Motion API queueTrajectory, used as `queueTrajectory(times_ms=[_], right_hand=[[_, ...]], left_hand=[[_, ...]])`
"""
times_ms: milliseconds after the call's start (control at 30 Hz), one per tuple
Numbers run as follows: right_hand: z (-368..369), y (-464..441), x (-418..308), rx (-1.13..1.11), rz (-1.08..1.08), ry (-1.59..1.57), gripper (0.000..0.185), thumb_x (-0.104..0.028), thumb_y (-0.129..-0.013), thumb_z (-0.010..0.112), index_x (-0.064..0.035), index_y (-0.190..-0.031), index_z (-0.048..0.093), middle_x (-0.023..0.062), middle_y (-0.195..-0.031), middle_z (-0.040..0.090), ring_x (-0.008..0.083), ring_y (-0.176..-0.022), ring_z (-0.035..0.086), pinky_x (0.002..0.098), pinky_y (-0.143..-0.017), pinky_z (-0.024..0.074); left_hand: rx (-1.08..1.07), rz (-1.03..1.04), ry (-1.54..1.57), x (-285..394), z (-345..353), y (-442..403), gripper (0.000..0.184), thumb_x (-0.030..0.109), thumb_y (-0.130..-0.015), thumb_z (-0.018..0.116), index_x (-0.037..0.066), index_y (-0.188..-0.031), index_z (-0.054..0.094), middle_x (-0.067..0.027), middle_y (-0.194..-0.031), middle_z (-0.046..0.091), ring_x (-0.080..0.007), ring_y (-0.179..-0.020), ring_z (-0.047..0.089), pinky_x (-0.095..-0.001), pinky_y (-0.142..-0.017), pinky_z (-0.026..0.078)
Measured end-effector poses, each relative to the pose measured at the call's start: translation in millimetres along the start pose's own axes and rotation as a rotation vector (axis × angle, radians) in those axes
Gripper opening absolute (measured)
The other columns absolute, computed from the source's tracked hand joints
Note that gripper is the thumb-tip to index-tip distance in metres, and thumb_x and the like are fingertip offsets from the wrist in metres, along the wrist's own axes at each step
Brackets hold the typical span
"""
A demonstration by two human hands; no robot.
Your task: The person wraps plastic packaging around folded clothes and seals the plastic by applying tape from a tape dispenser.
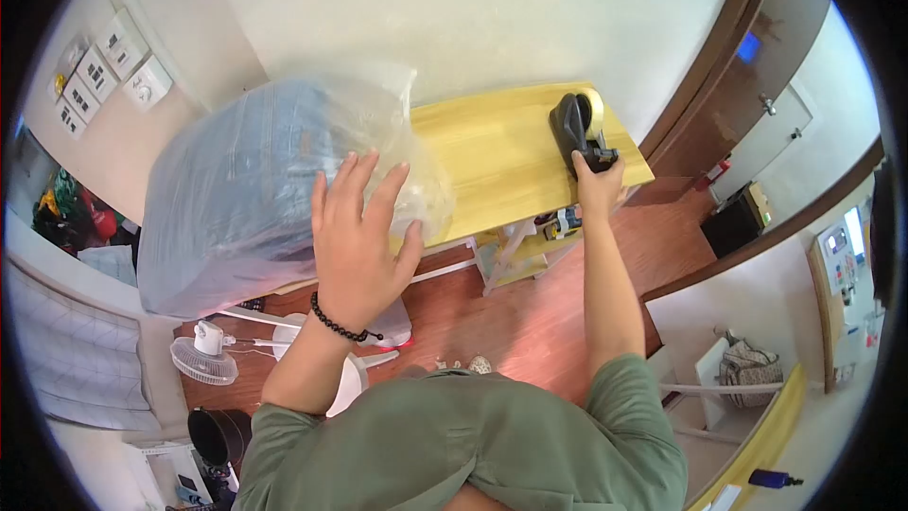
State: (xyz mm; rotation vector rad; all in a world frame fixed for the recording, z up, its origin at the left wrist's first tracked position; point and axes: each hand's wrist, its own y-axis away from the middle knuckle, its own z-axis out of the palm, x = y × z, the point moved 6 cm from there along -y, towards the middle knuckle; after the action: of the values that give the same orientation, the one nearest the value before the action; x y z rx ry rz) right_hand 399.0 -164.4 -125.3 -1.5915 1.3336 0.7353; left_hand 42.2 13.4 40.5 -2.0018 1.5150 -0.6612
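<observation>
You spread the bare fingers of your left hand (pixel 359 232) over a bag (pixel 236 194) of clear, wrinkled plastic on the left part of the table (pixel 492 156); they are released, grasping nothing, though whether they touch the film cannot be told. The bag, rounded and bulky, shows folded blue contents through its cloudy skin, and its loose, crinkled end trails toward the middle of the table. At the table's right end, your right hand (pixel 599 191) is grasping the front end of a dispenser (pixel 569 128), a smooth black body carrying a round, pale-yellow roll of tape (pixel 594 112). A bracelet (pixel 336 322) of black beads circles your left wrist.

Bare, yellow wood-grained surface lies between bag and dispenser. The plain wall (pixel 492 19) runs along the table's far edge, limiting reach that way, while the near edge gives onto reddish floor (pixel 445 308). The bag bulges up to the table's near edge. Beyond the table's left end, white switches (pixel 95 71) carry dark labels too small to read.
</observation>
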Motion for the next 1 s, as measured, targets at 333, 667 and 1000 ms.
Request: queueTrajectory(times_ms=[333,667,1000], right_hand=[[189,70,-163,-0.511,-0.531,-0.221,0.059,-0.019,-0.078,0.071,-0.0086,-0.133,0.052,0.017,-0.131,0.056,0.0378,-0.127,0.048,0.049,-0.107,0.0367],[361,156,-180,-1.463,0.241,-0.924,0.046,-0.011,-0.086,0.066,-0.0025,-0.13,0.054,0.0136,-0.12,0.065,0.0271,-0.109,0.064,0.0395,-0.09,0.0525],[249,198,-189,-1.411,0.512,-0.922,0.026,-0.01,-0.097,0.057,-0.0033,-0.122,0.058,0.0095,-0.108,0.069,0.0203,-0.093,0.067,0.0364,-0.078,0.0552]], left_hand=[[-0.091,-0.113,-0.084,-9,88,-16,0.059,0.033,-0.08,0.071,0.009,-0.133,0.058,-0.0231,-0.128,0.056,-0.0386,-0.119,0.053,-0.0593,-0.11,0.03],[-0.242,0.019,-0.241,-60,124,58,0.022,0.029,-0.087,0.068,0.01,-0.083,0.058,-0.0066,-0.069,0.056,-0.026,-0.069,0.057,-0.0423,-0.077,0.049],[0.269,-0.262,-0.292,-53,39,112,0.039,0.026,-0.063,0.085,0.014,-0.096,0.068,-0.0091,-0.107,0.06,-0.0273,-0.088,0.061,-0.0413,-0.071,0.045]])
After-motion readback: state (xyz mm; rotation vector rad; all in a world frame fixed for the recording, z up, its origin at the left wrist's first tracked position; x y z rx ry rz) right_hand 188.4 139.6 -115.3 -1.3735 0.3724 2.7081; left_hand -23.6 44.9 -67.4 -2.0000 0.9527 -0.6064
